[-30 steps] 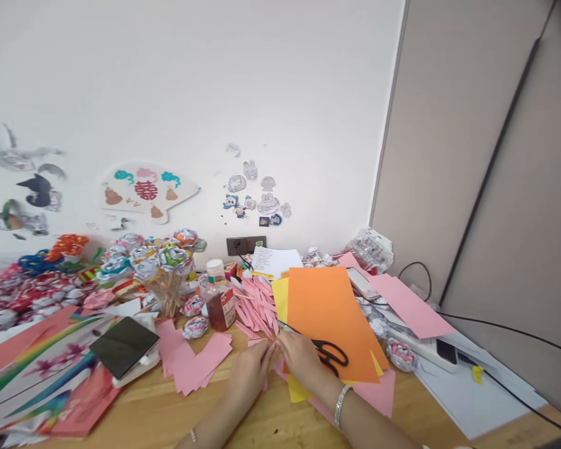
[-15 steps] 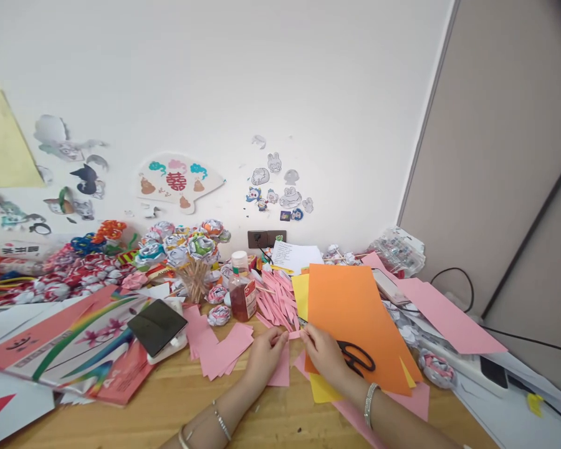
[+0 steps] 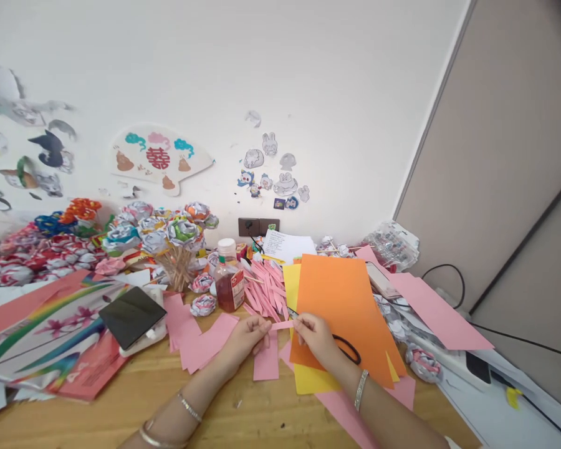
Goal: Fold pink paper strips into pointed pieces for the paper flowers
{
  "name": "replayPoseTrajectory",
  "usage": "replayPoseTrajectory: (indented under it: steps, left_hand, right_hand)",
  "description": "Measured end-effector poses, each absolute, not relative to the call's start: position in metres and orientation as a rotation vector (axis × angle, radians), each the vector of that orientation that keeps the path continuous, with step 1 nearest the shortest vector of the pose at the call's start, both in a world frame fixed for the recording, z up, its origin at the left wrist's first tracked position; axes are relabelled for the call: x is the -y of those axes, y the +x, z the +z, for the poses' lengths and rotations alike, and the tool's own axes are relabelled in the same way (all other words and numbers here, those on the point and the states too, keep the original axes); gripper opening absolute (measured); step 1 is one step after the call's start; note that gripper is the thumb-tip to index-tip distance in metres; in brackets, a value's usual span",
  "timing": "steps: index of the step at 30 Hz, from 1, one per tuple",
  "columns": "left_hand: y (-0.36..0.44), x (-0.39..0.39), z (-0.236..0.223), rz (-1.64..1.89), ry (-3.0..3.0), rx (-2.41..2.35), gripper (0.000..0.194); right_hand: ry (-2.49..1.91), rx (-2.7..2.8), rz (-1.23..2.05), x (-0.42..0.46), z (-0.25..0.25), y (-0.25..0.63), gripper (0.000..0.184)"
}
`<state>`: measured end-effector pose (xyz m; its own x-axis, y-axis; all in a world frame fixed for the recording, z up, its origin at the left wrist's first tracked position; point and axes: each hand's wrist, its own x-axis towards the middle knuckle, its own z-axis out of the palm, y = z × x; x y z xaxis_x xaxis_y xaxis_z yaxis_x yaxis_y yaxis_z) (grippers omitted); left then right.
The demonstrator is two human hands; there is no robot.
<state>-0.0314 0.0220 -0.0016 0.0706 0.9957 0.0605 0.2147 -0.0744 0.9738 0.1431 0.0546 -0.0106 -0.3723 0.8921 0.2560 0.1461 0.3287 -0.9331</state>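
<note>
A narrow pink paper strip stretches between my two hands just above the wooden table. My left hand pinches its left end and my right hand pinches its right end. Under the strip lies a pink paper rectangle. My right hand rests over black scissors, which lie on an orange sheet stacked on yellow paper. Behind my hands is a pile of folded pink strips.
A red-liquid bottle stands behind loose pink paper pieces. A dark phone rests on a white box at left, beside rainbow-printed sheets. Paper roses on sticks line the wall. Pink sheets, cables and a power strip lie at right.
My hands have lifted from the table and drawn apart, with the pink strip now pulled out between them. The view has shifted and tilted slightly.
</note>
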Motion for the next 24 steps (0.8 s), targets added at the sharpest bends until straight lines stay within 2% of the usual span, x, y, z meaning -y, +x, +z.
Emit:
replayPoseTrajectory:
  steps: [5,9,16,21,24]
  left_hand:
    - [-0.033,-0.018,0.003,1.03,1.425,-1.242,0.037]
    - [-0.033,-0.018,0.007,1.034,1.478,-1.309,0.036]
    - [-0.036,-0.014,0.008,1.114,1.743,-1.662,0.034]
    - [-0.031,-0.002,0.011,1.015,2.014,-1.762,0.018]
    - [-0.025,0.004,0.016,0.885,2.203,-1.782,0.023]
  right_hand:
    - [-0.908,1.811,1.162,-0.055,-0.013,0.144,0.03]
    - [-0.974,1.814,0.981,-0.055,-0.011,0.145,0.03]
    - [-1.112,1.476,0.762,-0.056,0.02,0.15,0.031]
    - [-1.227,1.697,0.407,-0.081,0.045,0.126,0.029]
    - [-1.318,1.927,0.345,-0.089,0.043,0.109,0.022]
